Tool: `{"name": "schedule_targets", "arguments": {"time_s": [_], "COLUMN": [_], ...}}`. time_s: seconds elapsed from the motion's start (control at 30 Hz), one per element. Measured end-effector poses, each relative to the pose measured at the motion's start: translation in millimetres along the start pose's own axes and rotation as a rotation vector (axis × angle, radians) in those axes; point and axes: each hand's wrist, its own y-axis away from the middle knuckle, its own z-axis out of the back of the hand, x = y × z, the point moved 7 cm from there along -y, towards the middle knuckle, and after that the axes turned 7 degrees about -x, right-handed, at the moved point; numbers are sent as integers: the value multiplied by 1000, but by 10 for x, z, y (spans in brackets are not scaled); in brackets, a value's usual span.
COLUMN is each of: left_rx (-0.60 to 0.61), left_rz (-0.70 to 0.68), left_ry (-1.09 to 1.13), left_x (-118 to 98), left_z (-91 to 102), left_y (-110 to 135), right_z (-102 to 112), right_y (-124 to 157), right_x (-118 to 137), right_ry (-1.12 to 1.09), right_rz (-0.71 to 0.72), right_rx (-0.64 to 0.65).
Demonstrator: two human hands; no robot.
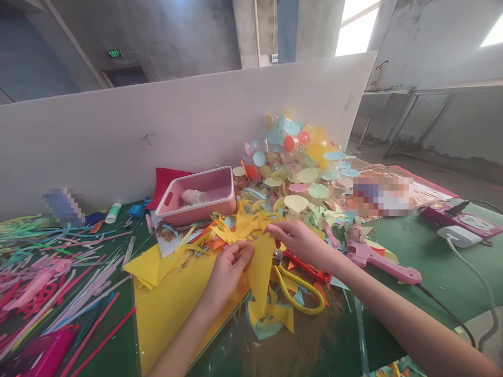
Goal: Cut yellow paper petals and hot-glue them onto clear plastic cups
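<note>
My left hand [227,275] and my right hand [298,243] both pinch a pointed piece of yellow paper [260,267] above the table. Beneath my right hand lie yellow-handled scissors [294,294] and a red-handled tool [308,268], partly hidden. A pink hot glue gun [373,260] rests to the right of that hand. Yellow paper sheets [168,309] spread under my left forearm, and jagged yellow and orange scraps [239,230] lie heaped ahead of my hands.
A pink plastic tray [196,196] and a tall heap of pastel paper circles and clear capsules [293,162] stand ahead, against a white partition [157,131]. Coloured paper strips [58,272] cover the left of the green table [432,272]. A white power adapter [459,235] and cords lie right.
</note>
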Motion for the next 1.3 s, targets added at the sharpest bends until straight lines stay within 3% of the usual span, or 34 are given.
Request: {"name": "schedule_targets", "arguments": {"time_s": [0.07,0.13,0.27,0.43,0.57,0.83,1.0,1.17,1.3], "left_rx": [-55,-120,-177,-157,-109,-156,-154,-174,-225], "left_rz": [20,32,42,74,55,-10,-98,-84,-61], "left_ry": [32,91,232,296,202,30,-53,-22,44], "left_x": [26,42,47,62,57,10,-43,-20,4], "left_z": [39,91,157,139,97,136,99,120,197], "left_y": [-11,-27,-70,-69,-48,-37,4,-1,-29], "right_z": [88,106,-38,-178,-169,-166,-164,-178,-168], "right_y": [18,58,160,211,180,93,25,8,58], "right_x": [93,197,314,353,300,153,83,36,107], "right_ry": [182,345,492,549,475,66,-118,-123,22], "right_rz": [128,301,566,651,625,260,86,112,293], "right_rx": [-151,-219,-128,3,14,111,89,56,59]}}
